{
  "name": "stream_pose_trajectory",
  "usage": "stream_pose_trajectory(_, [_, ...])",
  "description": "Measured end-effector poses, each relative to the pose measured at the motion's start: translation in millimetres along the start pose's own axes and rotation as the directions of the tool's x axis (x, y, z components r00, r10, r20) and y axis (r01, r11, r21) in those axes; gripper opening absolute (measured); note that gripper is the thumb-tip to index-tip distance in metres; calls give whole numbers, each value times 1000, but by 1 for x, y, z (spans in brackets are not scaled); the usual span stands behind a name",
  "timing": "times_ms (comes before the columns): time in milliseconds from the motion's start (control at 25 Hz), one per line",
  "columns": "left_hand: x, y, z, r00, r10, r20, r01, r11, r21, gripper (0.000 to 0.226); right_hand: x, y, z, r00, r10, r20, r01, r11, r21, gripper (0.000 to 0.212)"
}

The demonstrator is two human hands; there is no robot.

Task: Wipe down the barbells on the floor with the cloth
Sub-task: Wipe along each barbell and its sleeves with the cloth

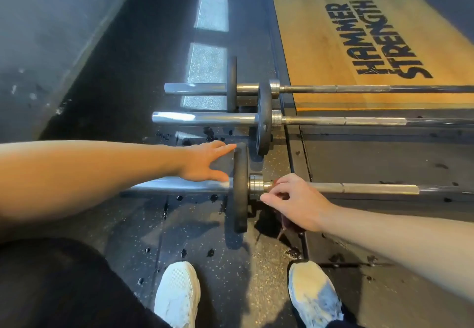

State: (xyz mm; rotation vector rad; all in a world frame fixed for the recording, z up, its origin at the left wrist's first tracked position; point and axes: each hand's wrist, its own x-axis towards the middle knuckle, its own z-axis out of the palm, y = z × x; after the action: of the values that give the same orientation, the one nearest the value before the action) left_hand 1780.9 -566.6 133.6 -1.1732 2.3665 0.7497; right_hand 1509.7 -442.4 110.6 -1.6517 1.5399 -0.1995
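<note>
Barbells, head view only: three counted, side by side on the floor (123, 91). The nearest barbell (359, 188) is under both hands. The middle barbell (333, 121) lies beyond the hands and the far barbell (359, 88) beyond that, both well apart from either hand. Flat left hand (205, 164), fingers straight and spread, fingertips on the rim of the nearest plate (240, 204), thumb down on the sleeve, gripping nothing. Across that plate, the right hand (295, 199) has fingers curled down, pinching a dark reddish cloth (286, 225) against the shaft beside the collar. Most of the cloth is hidden under this hand. Judged progress: wiping is at the inner end of the nearest shaft. Which parts are already clean cannot be told, and the two bars beyond the hands likely remain. Other counts: three plates, one per bar end in view; one cloth; two white shoes (177, 294) below the hands; one wooden platform (320, 45).
</note>
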Motion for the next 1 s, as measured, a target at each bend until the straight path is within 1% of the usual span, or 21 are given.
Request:
stream_pose_trajectory(40, [-8, -1, -11, 999, -2, 45, -5, 986, 167, 89, 2, -18, -8, 999, 26, 27, -25, 999, -26, 53])
stream_pose_trajectory(80, [-16, 0, -22, 997, -12, 75, -10, 958, 287, 87, 4, -35, -15, 997, 67, 45, -64, 996, -61, 59])
stream_pose_trajectory(120, [-25, 3, -32, 995, -28, 93, -8, 933, 361, 83, 6, -50, -20, 993, 110, 51, -104, 989, -104, 62])
stream_pose_trajectory(160, [-33, 6, -42, 995, -46, 90, 7, 917, 398, 78, 9, -65, -25, 989, 141, 49, -132, 979, -155, 63])
stream_pose_trajectory(280, [-60, 14, -60, 994, -82, 76, 41, 900, 433, 66, 15, -96, -31, 972, 234, 29, -217, 934, -284, 79])
stream_pose_trajectory(360, [-69, 10, -56, 996, -72, 47, 43, 890, 455, 64, 19, -104, -22, 942, 335, 1, -313, 882, -351, 95])
stream_pose_trajectory(440, [-74, -2, -43, 998, -59, -2, 53, 889, 454, 66, 19, -110, -7, 901, 433, -34, -415, 836, -359, 109])
stream_pose_trajectory(520, [-70, -21, -19, 998, -59, -36, 69, 888, 455, 72, 19, -111, 9, 870, 489, -59, -477, 807, -349, 116])
stream_pose_trajectory(640, [-62, -54, 19, 998, -66, -19, 67, 870, 489, 79, 27, -107, 28, 858, 513, -40, -491, 794, -358, 116])
stream_pose_trajectory(720, [-59, -78, 41, 994, -103, -31, 105, 865, 491, 88, 33, -104, 46, 844, 536, -28, -519, 800, -303, 115])
stream_pose_trajectory(840, [-46, -111, 58, 986, -136, -101, 167, 879, 446, 96, 44, -98, 65, 828, 546, -126, -559, 818, -135, 105])
stream_pose_trajectory(920, [-36, -121, 67, 982, -124, -143, 171, 907, 386, 90, 48, -94, 69, 832, 523, -187, -546, 831, -103, 96])
stream_pose_trajectory(1000, [-29, -123, 80, 983, -75, -168, 135, 913, 384, 81, 45, -93, 74, 844, 450, -292, -498, 860, -111, 83])
